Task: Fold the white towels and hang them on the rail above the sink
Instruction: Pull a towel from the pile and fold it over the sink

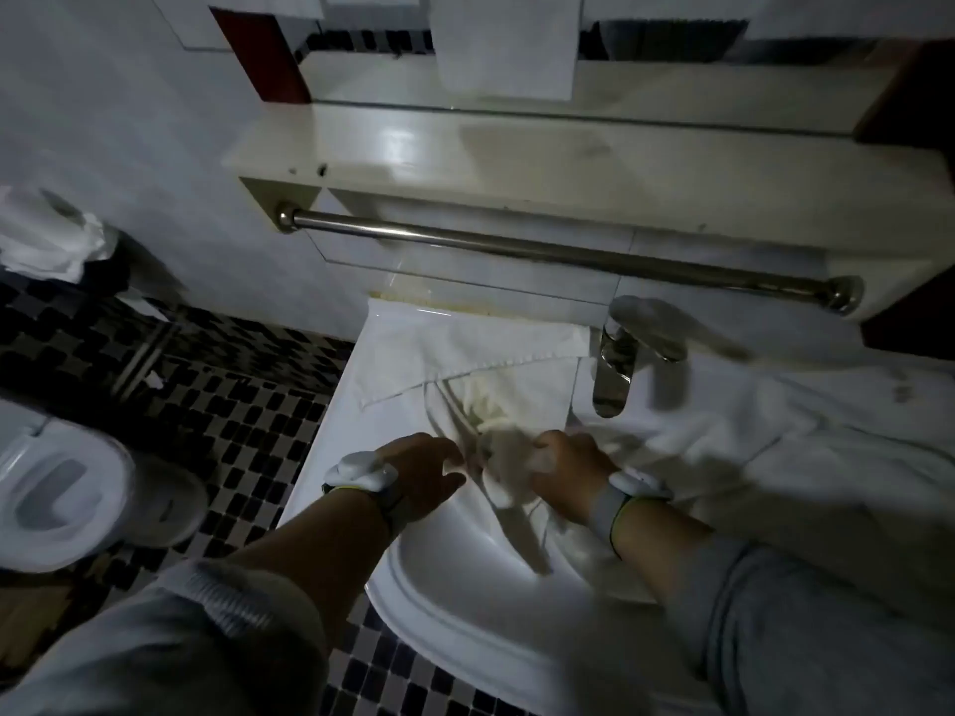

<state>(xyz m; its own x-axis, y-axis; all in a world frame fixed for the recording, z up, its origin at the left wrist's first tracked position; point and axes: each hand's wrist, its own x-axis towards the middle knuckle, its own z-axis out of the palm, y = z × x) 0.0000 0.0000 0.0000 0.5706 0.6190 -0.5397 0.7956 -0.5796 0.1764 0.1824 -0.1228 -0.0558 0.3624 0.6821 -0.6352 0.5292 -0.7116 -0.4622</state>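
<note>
A white towel [480,359] lies crumpled across the back of the white sink [455,576], part of it bunched toward the basin. My right hand [568,467] is closed on a bunched fold of that towel at the basin's middle. Just left of it, my left hand [421,467] rests on the towel's edge; whether its fingers pinch cloth is hidden. More white towel [806,447] spreads over the sink's right side. The steel rail [542,250] runs bare under the shelf above the sink.
A chrome tap [620,364] stands at the sink's back right, close to my right hand. A marble shelf [517,152] and a mirror sit above the rail. A toilet [57,488] and checkered floor tiles are to the left, with crumpled white paper [46,235] above them.
</note>
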